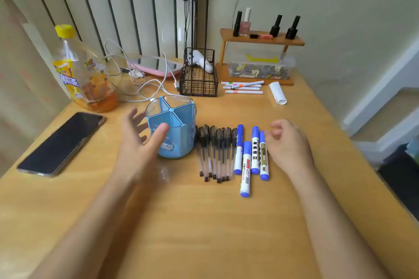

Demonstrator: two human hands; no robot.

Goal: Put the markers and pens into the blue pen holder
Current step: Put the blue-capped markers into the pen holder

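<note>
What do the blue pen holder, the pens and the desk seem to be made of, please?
Blue pen holder: looks like glossy plastic, with clear upper walls and opaque blue dividers.
Pens: apparently clear plastic barrels, the ink core showing through, with dark caps.
Desk: pale wood grain with a soft sheen; solid wood or laminate cannot be told.

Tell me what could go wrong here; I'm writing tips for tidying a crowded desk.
The left hand is open beside the blue pen holder; a nudge might tip it toward the bottle or phone. The black pens lie packed side by side, so grabbing one may roll the others. The right hand hovers by the blue markers, which could scatter likewise.
</note>
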